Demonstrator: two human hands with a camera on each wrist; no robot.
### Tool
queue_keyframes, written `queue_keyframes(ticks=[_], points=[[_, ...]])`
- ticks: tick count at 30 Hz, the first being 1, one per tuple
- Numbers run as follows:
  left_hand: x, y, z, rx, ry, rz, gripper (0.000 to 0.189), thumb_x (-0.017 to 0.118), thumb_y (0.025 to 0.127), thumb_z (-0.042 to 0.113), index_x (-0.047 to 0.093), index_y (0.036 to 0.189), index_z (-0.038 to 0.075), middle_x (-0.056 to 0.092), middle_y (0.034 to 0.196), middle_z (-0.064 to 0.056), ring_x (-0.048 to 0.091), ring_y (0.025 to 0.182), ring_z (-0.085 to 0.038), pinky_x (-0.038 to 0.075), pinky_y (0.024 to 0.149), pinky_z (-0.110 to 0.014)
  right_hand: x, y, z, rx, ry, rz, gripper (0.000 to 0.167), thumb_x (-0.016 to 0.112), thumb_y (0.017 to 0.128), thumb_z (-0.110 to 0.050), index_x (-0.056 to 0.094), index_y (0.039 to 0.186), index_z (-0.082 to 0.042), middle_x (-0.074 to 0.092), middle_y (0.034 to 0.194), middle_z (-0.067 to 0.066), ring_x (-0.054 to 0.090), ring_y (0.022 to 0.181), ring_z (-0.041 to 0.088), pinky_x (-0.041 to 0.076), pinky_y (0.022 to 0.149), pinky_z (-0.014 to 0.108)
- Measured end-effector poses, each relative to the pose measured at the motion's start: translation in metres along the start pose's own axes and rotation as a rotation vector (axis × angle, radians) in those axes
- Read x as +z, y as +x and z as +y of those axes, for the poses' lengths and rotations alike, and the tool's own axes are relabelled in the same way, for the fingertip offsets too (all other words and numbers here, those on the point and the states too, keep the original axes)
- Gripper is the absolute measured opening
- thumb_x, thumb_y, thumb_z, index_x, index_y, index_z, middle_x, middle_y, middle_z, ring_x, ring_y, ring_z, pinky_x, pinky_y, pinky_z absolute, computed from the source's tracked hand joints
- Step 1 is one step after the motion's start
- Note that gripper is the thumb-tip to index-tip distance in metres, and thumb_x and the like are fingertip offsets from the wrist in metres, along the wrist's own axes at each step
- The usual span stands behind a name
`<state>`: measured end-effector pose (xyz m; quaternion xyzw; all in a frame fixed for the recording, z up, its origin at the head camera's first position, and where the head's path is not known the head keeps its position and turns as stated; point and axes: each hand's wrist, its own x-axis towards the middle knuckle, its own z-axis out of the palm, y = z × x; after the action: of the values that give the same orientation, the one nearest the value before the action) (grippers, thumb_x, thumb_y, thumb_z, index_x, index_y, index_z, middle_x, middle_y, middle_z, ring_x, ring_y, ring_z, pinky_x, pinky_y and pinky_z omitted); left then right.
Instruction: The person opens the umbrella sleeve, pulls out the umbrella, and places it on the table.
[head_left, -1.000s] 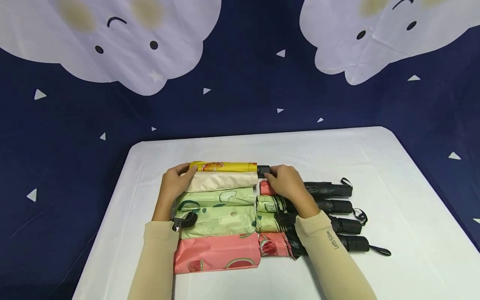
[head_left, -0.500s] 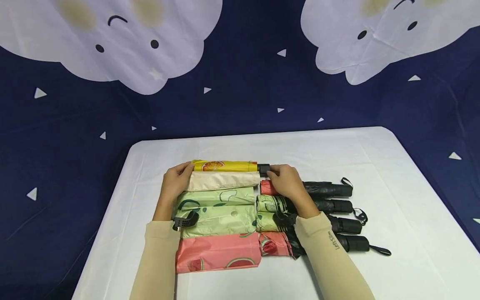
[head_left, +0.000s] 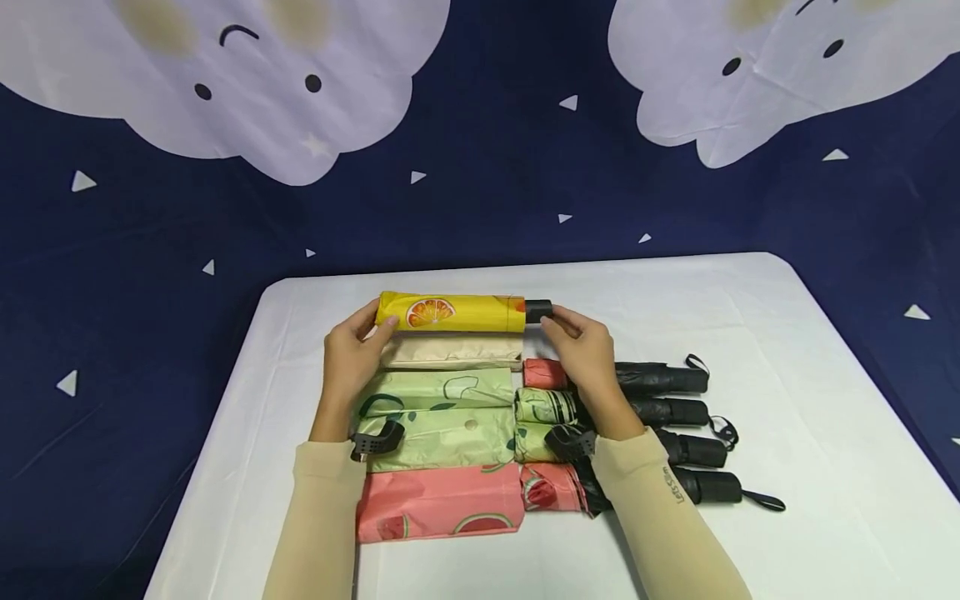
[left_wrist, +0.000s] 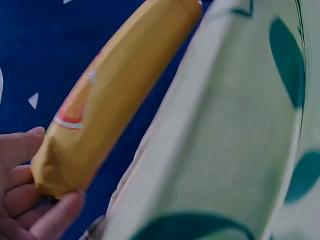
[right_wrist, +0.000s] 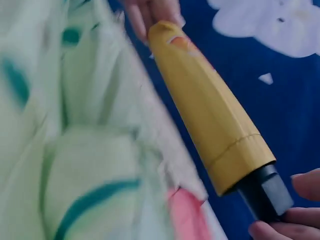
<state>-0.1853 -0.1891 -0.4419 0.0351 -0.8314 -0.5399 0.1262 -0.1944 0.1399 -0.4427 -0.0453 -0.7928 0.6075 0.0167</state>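
A folded umbrella [head_left: 472, 313] in a yellow cover with an orange-slice print is held level above the back of the table. My left hand [head_left: 354, 350] grips its covered end, thumb in front and fingers behind. At the other end a black handle [head_left: 537, 311] sticks out of the cover, and my right hand [head_left: 585, 346] pinches its tip. In the right wrist view the cover's stitched hem [right_wrist: 235, 150] sits round the base of the handle. Just below the umbrella in the head view lies a flat cream cover [head_left: 450, 351].
Two pale green covers [head_left: 450, 437] and a pink watermelon-print cover [head_left: 442, 504] lie flat in a column nearer me. Beside them, partly under my right forearm, several folded umbrellas with black handles [head_left: 701, 452] lie in a row on the white table [head_left: 810, 400].
Both hands have raised the yellow-covered umbrella off its place behind the cream cover, moving it up and slightly away. More of its front and of the cream cover's back edge shows.
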Motion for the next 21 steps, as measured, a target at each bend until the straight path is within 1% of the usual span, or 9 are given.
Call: queue_keyframes(ticks=[3, 6, 9, 11, 12, 13, 16, 18, 21], points=[[0.001, -0.002, 0.007, 0.029, -0.124, 0.062, 0.052, 0.077, 0.094, 0.026, 0.062, 0.141, 0.01, 0.062, 0.141, -0.009, 0.058, 0.13, -0.019, 0.051, 0.1, -0.031, -0.004, -0.003, -0.01, 0.008, 0.179, 0.042, 0.045, 0.073, 0.097, -0.031, 0.066, 0.136, -0.008, 0.07, 0.127, 0.012, 0.066, 0.117, 0.02, 0.05, 0.102, 0.038], [-0.001, -0.005, 0.015, 0.055, -0.267, 0.116, 0.05, 0.081, 0.091, 0.019, 0.065, 0.137, 0.009, 0.064, 0.138, -0.009, 0.061, 0.127, -0.022, 0.052, 0.099, -0.032, -0.01, -0.006, -0.016, -0.004, 0.324, 0.067, 0.042, 0.076, 0.095, -0.026, 0.069, 0.131, -0.005, 0.074, 0.118, 0.009, 0.07, 0.108, 0.018, 0.052, 0.1, 0.033], [-0.002, -0.01, 0.024, 0.068, -0.393, 0.121, 0.048, 0.081, 0.089, 0.01, 0.066, 0.134, 0.007, 0.063, 0.136, -0.01, 0.063, 0.122, -0.025, 0.056, 0.091, -0.026, -0.021, -0.008, -0.02, -0.02, 0.398, 0.069, 0.043, 0.08, 0.092, -0.023, 0.069, 0.128, -0.002, 0.076, 0.11, 0.006, 0.072, 0.101, 0.016, 0.054, 0.095, 0.028], [-0.004, -0.013, 0.029, 0.069, -0.457, 0.09, 0.051, 0.081, 0.088, 0.004, 0.064, 0.136, 0.005, 0.061, 0.134, -0.012, 0.065, 0.12, -0.026, 0.057, 0.087, -0.025, -0.031, -0.011, -0.023, -0.036, 0.398, 0.048, 0.046, 0.083, 0.089, -0.021, 0.069, 0.129, -0.001, 0.075, 0.113, 0.007, 0.072, 0.101, 0.016, 0.054, 0.093, 0.026], [-0.005, -0.015, 0.03, 0.07, -0.484, 0.067, 0.052, 0.081, 0.087, 0.002, 0.063, 0.137, 0.004, 0.06, 0.133, -0.013, 0.065, 0.118, -0.026, 0.058, 0.085, -0.025, -0.036, -0.013, -0.024, -0.046, 0.376, 0.027, 0.048, 0.083, 0.089, -0.021, 0.069, 0.13, -0.002, 0.073, 0.117, 0.007, 0.07, 0.105, 0.014, 0.054, 0.093, 0.024], [-0.006, -0.016, 0.032, 0.073, -0.508, 0.04, 0.054, 0.08, 0.087, -0.001, 0.063, 0.138, 0.004, 0.06, 0.131, -0.014, 0.066, 0.116, -0.026, 0.058, 0.083, -0.025, -0.041, -0.015, -0.026, -0.057, 0.351, 0.002, 0.049, 0.083, 0.089, -0.022, 0.068, 0.132, -0.004, 0.072, 0.121, 0.007, 0.069, 0.109, 0.012, 0.053, 0.093, 0.023], [-0.012, -0.019, 0.036, 0.094, -0.562, -0.055, 0.057, 0.078, 0.086, -0.008, 0.06, 0.14, 0.0, 0.058, 0.131, -0.015, 0.066, 0.111, -0.025, 0.059, 0.08, -0.025, -0.055, -0.02, -0.028, -0.099, 0.289, -0.079, 0.05, 0.082, 0.09, -0.024, 0.067, 0.135, -0.008, 0.069, 0.129, 0.009, 0.067, 0.115, 0.014, 0.053, 0.093, 0.023], [-0.016, -0.021, 0.039, 0.11, -0.593, -0.124, 0.058, 0.075, 0.086, -0.012, 0.059, 0.141, -0.001, 0.057, 0.134, -0.016, 0.065, 0.11, -0.025, 0.059, 0.079, -0.025, -0.063, -0.022, -0.029, -0.131, 0.279, -0.127, 0.049, 0.081, 0.091, -0.022, 0.067, 0.136, -0.008, 0.069, 0.13, 0.009, 0.067, 0.116, 0.015, 0.054, 0.093, 0.024], [-0.02, -0.025, 0.041, 0.132, -0.624, -0.212, 0.06, 0.072, 0.087, -0.016, 0.055, 0.143, -0.003, 0.055, 0.139, -0.017, 0.065, 0.11, -0.025, 0.059, 0.08, -0.025, -0.071, -0.024, -0.03, -0.17, 0.322, -0.177, 0.045, 0.079, 0.092, -0.013, 0.067, 0.134, -0.002, 0.072, 0.122, 0.01, 0.07, 0.109, 0.019, 0.056, 0.09, 0.025]])
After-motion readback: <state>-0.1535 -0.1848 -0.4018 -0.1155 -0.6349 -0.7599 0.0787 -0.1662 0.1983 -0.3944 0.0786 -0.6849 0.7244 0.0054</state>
